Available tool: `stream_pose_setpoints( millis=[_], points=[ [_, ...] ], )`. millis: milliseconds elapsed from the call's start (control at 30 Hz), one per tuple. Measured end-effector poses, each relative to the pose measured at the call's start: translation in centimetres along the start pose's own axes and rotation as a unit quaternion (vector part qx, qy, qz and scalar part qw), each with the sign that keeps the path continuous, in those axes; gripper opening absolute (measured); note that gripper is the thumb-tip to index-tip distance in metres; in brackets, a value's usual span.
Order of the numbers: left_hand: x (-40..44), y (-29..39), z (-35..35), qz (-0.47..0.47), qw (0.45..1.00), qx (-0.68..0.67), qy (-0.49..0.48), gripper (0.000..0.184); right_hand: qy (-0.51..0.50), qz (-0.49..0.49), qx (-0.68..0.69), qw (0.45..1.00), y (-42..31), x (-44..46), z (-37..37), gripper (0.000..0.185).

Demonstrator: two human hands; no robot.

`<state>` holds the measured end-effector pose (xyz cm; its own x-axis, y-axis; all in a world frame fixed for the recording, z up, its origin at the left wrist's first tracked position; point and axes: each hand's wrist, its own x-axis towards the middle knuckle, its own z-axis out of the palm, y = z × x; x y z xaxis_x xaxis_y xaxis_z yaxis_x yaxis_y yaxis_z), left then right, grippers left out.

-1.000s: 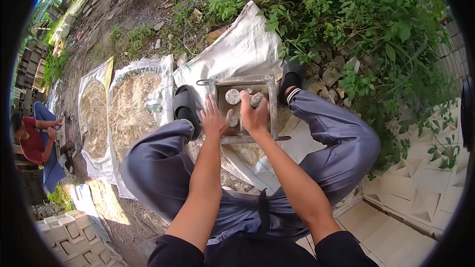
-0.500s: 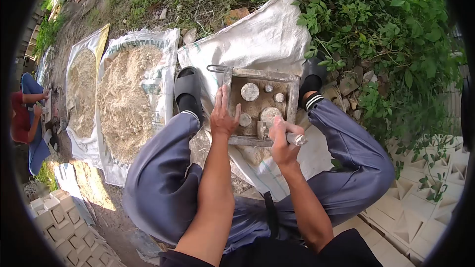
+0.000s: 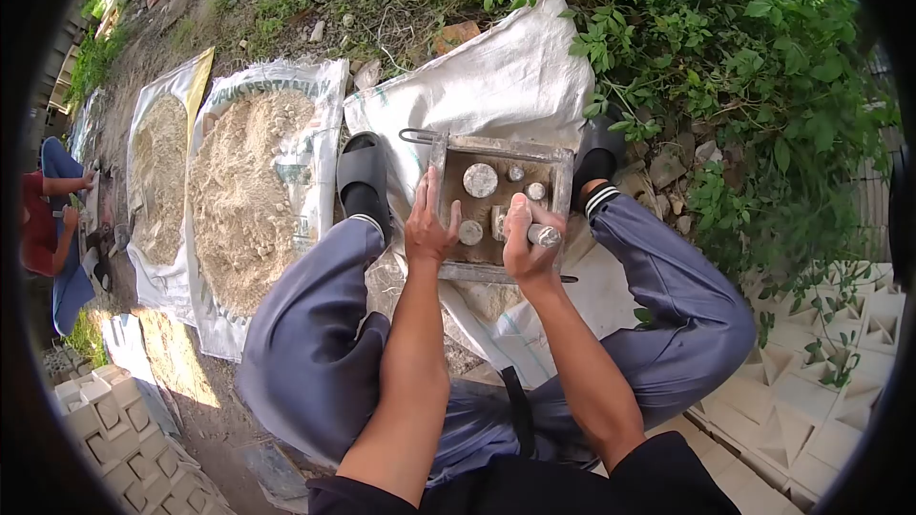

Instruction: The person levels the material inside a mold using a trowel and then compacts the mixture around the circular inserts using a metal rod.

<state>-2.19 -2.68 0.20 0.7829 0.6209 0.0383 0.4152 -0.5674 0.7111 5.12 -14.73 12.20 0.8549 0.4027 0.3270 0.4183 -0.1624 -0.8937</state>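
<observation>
A square wooden frame (image 3: 506,143) filled with packed sand (image 3: 498,206) sits between my feet. Several pale round pieces are set in the sand, among them a large disc (image 3: 480,179) at the upper left and a smaller one (image 3: 470,233) lower down. My left hand (image 3: 427,227) rests on the frame's left side, fingers stretched and thumb apart. Wrapped around the handle of a hammer (image 3: 545,236) is my right hand (image 3: 525,246), over the frame's lower right. The hammer's blocky head (image 3: 499,221) is close to the sand; whether it touches is unclear. My hand covers another large disc.
White sacking (image 3: 496,86) lies under the frame. Left of my foot are a sack with heaped sand (image 3: 250,191) and a second sandy sack (image 3: 157,172). Leafy plants (image 3: 744,67) grow at right. Patterned pale blocks (image 3: 124,429) are stacked lower left. Another person (image 3: 57,219) works far left.
My right hand and the hammer have moved up and slightly left over the sand, now covering the large lower-right disc. My left hand stays on the frame's side.
</observation>
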Motion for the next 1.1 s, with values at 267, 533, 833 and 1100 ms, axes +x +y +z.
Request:
stream_pose_setpoints(
  millis=[267, 533, 833, 1100],
  points=[
    [0.0, -0.2, 0.3, 0.015, 1.000, 0.026, 0.001, 0.068, 0.136, 0.200, 0.230, 0.943, 0.8, 0.4, -0.9, 0.043],
    [0.0, 0.2, 0.1, -0.014, 1.000, 0.009, -0.014, 0.067, 0.006, 0.137, 0.111, 0.984, -0.8, -0.4, -0.7, 0.043],
    [0.0, 0.1, 0.1, -0.004, 1.000, 0.019, -0.001, 0.067, -0.047, 0.229, 0.126, 0.964, -0.7, 2.0, -0.8, 0.037],
    [0.1, 0.0, 0.1, -0.016, 0.999, 0.027, -0.014, 0.067, 0.141, 0.053, 0.247, 0.957, -1.2, 2.5, 0.3, 0.040]
  ],
)
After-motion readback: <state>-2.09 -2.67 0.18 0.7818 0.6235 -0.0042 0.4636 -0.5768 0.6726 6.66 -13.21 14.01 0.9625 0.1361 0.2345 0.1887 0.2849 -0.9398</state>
